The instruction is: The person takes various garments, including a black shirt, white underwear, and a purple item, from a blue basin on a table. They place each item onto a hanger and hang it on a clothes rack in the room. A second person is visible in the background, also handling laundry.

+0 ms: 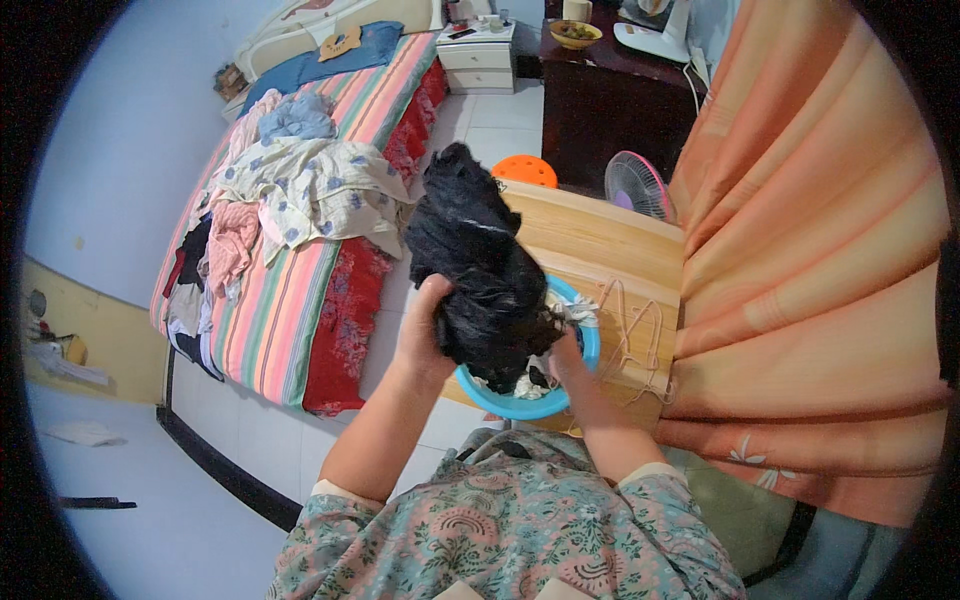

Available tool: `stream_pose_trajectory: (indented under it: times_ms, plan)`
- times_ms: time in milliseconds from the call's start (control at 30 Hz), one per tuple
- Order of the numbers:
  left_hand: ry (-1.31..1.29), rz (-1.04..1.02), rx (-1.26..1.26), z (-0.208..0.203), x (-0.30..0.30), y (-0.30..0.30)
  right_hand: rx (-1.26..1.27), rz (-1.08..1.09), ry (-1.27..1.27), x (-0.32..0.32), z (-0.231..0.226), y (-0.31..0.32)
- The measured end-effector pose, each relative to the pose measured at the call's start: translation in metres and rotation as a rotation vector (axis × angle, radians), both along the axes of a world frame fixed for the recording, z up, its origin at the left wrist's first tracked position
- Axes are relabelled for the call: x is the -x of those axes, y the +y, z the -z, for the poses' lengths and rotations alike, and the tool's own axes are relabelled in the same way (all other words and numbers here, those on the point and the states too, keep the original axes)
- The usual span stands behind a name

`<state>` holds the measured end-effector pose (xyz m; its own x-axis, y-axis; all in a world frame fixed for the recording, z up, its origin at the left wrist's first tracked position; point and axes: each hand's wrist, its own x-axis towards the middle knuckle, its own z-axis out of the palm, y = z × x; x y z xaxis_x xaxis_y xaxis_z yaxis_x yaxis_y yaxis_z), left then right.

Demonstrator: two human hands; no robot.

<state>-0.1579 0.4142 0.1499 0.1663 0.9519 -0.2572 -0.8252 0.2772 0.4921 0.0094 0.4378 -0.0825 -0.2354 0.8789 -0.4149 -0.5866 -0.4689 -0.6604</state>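
Black cloth bundle [475, 260] held up in front of the body, long axis slanting from far left to near right, its near end over the blue basin [515, 406] at the desk [600, 230]. Left hand [428, 320] clasps the bundle's left side; right hand [564, 352], nearer the basin, meets its near-right edge, fingers mostly hidden, closure can't be told.

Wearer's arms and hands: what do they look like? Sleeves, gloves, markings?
Left hand and right hand ungloved, the right partly hidden. Forearms bare, with no watch or bracelet visible. Short sleeves: grey-green with a pink and dark floral print, cream edging at the openings. Fine skin markings or rings: can't tell.
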Motion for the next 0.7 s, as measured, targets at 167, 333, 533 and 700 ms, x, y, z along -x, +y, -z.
stream_pose_trajectory:
  times_ms: [167,333,533,700]
  plan:
    - [0.066,0.091,0.24,0.065,0.049,-0.012,-0.001,0.125,0.242,-0.025,-0.075,0.016]
    - [0.248,0.211,0.241,0.104,0.024,-0.023,0.046,0.153,0.351,-0.005,-0.117,0.011]
    - [0.409,0.26,-0.035,0.105,0.015,-0.021,0.104,0.145,0.288,-0.003,-0.128,0.011]
    - [0.23,0.262,0.157,0.11,-0.005,-0.021,0.183,-0.089,0.124,-0.011,-0.148,0.018]
